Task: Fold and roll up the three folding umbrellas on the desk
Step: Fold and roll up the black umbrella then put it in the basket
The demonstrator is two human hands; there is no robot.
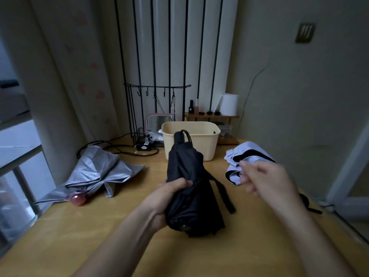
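Note:
A black folding umbrella [189, 182] stands nearly upright over the wooden desk [99, 232], its handle and wrist loop at the top and its closing strap [224, 194] hanging loose on the right. My left hand [169, 198] grips its lower half. My right hand [263, 176] hovers to the right of it, blurred, fingers loosely apart and holding nothing. A silver umbrella [97, 172] with a pink handle lies unfolded at the left. A white and black umbrella [247, 156] lies crumpled at the right, partly hidden by my right hand.
A cream plastic basket [201, 144] stands behind the black umbrella. Behind it are a black wire rack [157, 108], a pink-framed mirror, cables, a small wooden shelf [211, 116] with bottles and a white roll. A window is left, a wall right.

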